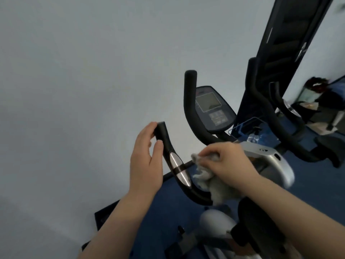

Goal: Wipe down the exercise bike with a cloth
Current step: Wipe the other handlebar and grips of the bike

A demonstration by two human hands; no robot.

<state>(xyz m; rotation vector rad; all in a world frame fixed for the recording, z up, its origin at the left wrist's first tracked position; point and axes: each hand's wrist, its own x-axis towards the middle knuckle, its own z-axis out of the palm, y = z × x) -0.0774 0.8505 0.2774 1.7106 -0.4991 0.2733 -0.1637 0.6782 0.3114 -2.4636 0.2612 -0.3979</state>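
The exercise bike's near black handlebar (pixel 168 146) curves up in the middle of the view, with a silver sensor strip (pixel 180 170) on it. My left hand (pixel 147 159) holds the handlebar's upper end, thumb on the near side and fingertips at the tip. My right hand (pixel 225 163) grips a crumpled grey cloth (pixel 216 187) against the lower bend of that handlebar. The cloth hangs below my palm. Behind stand the console (pixel 211 107) with its grey screen, the far handlebar (pixel 189 101) and the silver frame cover (pixel 274 161).
A plain white wall (pixel 84 81) fills the left side. A tall dark panel (pixel 285 53) rises behind the bike at the right. Blue floor (pixel 168 208) lies below. A blue wire holder (pixel 248 128) sits behind the console, and dark clutter (pixel 321 101) lies at the far right.
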